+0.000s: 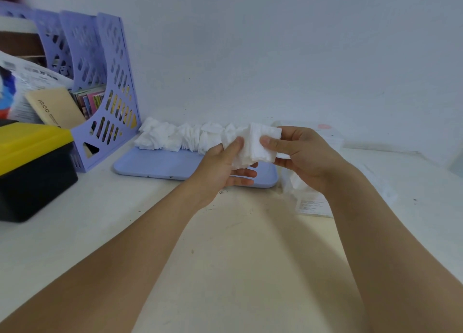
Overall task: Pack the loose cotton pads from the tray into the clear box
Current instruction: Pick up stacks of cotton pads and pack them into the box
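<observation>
A stack of white cotton pads is held above the right end of the lilac tray. My left hand grips it from the left and below, thumb on top. Opposite it, my right hand pinches the stack's right side. A long row of loose cotton pads lies along the tray's far edge. The clear box sits on the table to the right of the tray, mostly hidden behind my right hand and wrist; some white pads show inside it.
A lilac perforated file rack with books and papers stands at the back left. A black bin with a yellow lid sits in front of it. The white wall runs close behind the tray.
</observation>
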The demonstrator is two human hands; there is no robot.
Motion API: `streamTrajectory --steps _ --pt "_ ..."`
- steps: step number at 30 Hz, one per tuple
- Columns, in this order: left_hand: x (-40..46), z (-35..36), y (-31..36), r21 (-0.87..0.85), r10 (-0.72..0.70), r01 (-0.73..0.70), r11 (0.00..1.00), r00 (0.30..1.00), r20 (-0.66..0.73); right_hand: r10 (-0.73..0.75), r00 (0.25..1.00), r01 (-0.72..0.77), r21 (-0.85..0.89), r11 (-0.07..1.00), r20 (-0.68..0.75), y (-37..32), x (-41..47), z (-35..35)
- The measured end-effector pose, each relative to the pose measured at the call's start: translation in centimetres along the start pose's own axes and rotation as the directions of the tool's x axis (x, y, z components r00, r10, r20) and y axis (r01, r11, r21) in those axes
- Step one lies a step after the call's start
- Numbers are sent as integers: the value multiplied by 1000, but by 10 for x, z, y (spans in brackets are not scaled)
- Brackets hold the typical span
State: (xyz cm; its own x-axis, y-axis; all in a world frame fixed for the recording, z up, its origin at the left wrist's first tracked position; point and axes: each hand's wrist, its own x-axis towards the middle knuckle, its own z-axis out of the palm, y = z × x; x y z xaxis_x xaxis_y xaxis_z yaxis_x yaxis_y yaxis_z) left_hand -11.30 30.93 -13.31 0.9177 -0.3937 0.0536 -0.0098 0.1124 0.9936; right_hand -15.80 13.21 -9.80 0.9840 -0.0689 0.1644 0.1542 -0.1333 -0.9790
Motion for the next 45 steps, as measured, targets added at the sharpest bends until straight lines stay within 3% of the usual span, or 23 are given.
streamTrajectory --steps 5,11,15,19,25,29,39,45 --pt "-2 0 1 81 9 -12 997 999 31 26 993 -17 -76 997 115 -3 -2 -1" --pt "-3 0 3 34 -7 6 999 999 32 3 1000 1 -164 986 25 -2 -2 9" --pt "-3 2 5 -127 -48 45 991 999 -20 38 999 -38 -11 999 -10 -1 1 12" --pt "-2 1 5 -202 -35 30 979 999 -24 64 986 -65 3 998 155 -1 -3 12" --pt "1 -3 5 -322 -60 70 944 997 41 131 988 -139 103 985 76 1 -1 11" --pt "1 -5 3 -282 -48 82 956 991 124 142 988 -148 116 982 58 0 -2 11" --pt "8 -4 -2 -190 15 1 982 996 82 180 983 -182 143 973 26 -6 -4 12" --pt "8 0 -7 -93 96 -101 990 993 -64 202 978 -192 146 970 -58 -7 -2 14"
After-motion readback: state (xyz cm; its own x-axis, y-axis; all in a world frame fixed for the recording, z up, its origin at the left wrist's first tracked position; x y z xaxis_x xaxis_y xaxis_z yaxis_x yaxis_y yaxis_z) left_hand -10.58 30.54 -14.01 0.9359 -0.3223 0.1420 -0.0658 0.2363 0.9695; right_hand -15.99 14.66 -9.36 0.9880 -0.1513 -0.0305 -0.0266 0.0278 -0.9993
